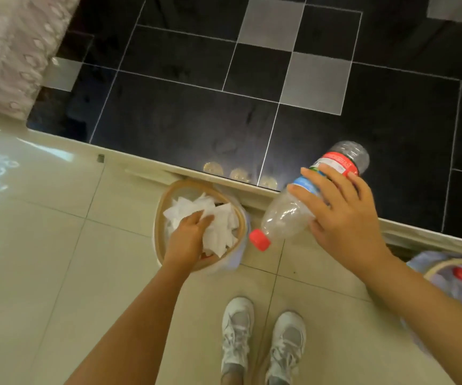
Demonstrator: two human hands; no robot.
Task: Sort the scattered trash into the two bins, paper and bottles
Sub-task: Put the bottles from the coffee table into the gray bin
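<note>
Pale floor tiles (43, 245) underfoot, meeting a raised step of black and grey tiles (196, 107) beyond; lace curtain (7, 51) at upper left. Standing over 2 bins, 2 white shoes (236, 337) at bottom.

Left hand (189, 237) reaching down into the paper bin (159, 218), fingers curled onto the crumpled white paper (218, 220) heaped inside; whether pinching a sheet or only pressing the heap down, cannot tell. Right hand (343, 215) wrapped over the middle of 1 clear plastic bottle (288, 215), held in the air and tilted, red cap (259, 239) lowest, just beside the paper bin's rim. Bottle bin (440, 266) at the right edge, well apart from the held bottle, with 1 red cap (461, 273) showing inside.

Risks, as a judgement:
- Bottle dropped into the wrong bin, being nearer the paper than its own bin.
- Grip over a smooth, light bottle slipping during the swing to the right, sending it rolling across the tiles.
- Paper piled near the rim spilling out or clinging to the fingers on withdrawal.
- Light bin tipping under a hard push.

Count: 2 bins, 1 bottle in hand, at least 1 more in the right bin, several paper sheets, number unclear.
</note>
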